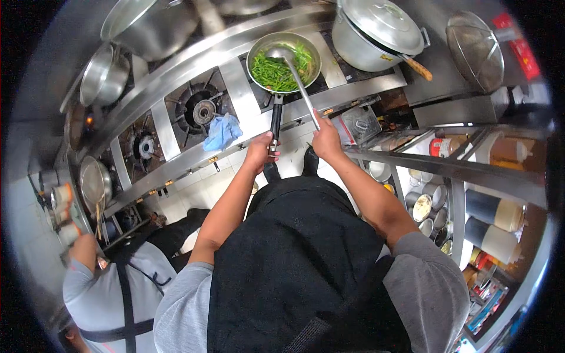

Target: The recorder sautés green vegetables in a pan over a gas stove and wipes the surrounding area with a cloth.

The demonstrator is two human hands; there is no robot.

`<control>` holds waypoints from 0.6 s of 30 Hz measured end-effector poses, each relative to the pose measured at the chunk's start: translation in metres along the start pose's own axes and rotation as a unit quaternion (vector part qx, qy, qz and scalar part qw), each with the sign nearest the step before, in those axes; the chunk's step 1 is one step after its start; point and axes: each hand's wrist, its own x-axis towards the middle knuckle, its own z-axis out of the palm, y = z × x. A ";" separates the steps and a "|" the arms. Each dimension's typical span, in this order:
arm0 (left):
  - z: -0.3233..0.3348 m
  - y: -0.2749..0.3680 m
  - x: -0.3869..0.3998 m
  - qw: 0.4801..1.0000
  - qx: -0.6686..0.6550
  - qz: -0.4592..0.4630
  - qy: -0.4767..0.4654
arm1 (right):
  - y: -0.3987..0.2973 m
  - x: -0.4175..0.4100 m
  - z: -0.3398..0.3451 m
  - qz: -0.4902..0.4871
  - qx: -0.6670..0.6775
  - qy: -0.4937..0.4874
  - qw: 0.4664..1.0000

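A frying pan (316,66) with a black handle rests over a burner of the steel gas range, holding chopped green vegetables (276,75). My left hand (261,152) grips the end of the pan's handle. In my right hand (326,137) is the long shaft of a metal ladle (298,81), whose bowl lies among the greens at the pan's upper part. A crumpled blue cloth (223,131) lies left of the pan, at the front edge of a burner that shows no visible flame.
Large pots (150,35) stand behind on the left; a lidded aluminium pot (366,48) stands right of the pan. A strainer (474,50) is at the far right. Shelves with containers (422,207) flank my right side. A co-worker (128,287) in an apron stands close at my left.
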 end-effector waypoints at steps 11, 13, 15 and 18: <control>-0.123 -0.017 0.043 0.670 0.491 0.371 0.415 | 0.006 0.009 0.024 -0.108 -0.132 0.014 0.985; -0.157 -0.026 0.063 0.743 0.439 0.335 0.378 | -0.028 0.006 0.011 -0.163 -0.105 0.026 0.981; -0.149 0.001 0.058 0.804 0.285 0.341 0.394 | -0.058 0.003 -0.006 -0.207 -0.001 0.012 0.978; -0.104 0.051 0.016 0.861 0.179 0.355 0.316 | -0.115 -0.006 -0.030 -0.168 0.111 -0.092 0.975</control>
